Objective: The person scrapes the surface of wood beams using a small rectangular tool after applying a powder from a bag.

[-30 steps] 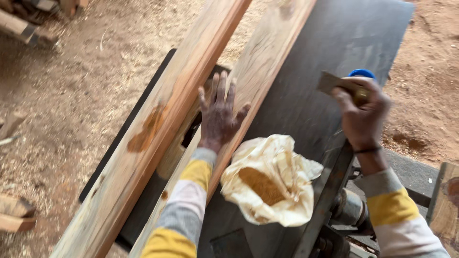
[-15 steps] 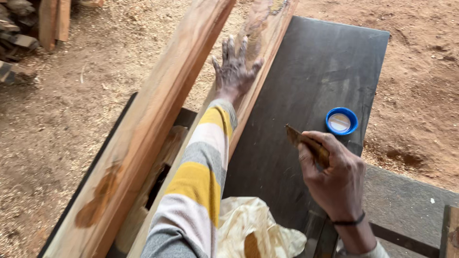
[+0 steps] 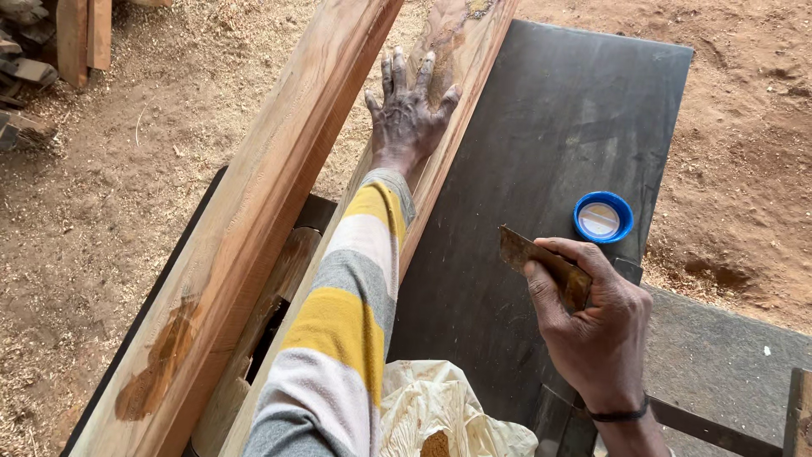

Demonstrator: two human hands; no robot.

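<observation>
Head view: the left hand (image 3: 410, 114) lies flat, fingers spread, on the nearer of 2 planks (image 3: 440, 161), beside a filler patch; the right hand (image 3: 596, 326) grips a putty scraper (image 3: 541, 262). Pressing firmly and scraping flush would likely serve best. A round blue lid (image 3: 602, 217) sits on the dark table (image 3: 541, 144); a cream bag (image 3: 440, 419) lies nearer.

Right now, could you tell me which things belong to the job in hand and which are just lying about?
In use: left hand flat on plank; right hand holding scraper; blue lid; bag.
Lying about: second plank; offcuts.
</observation>
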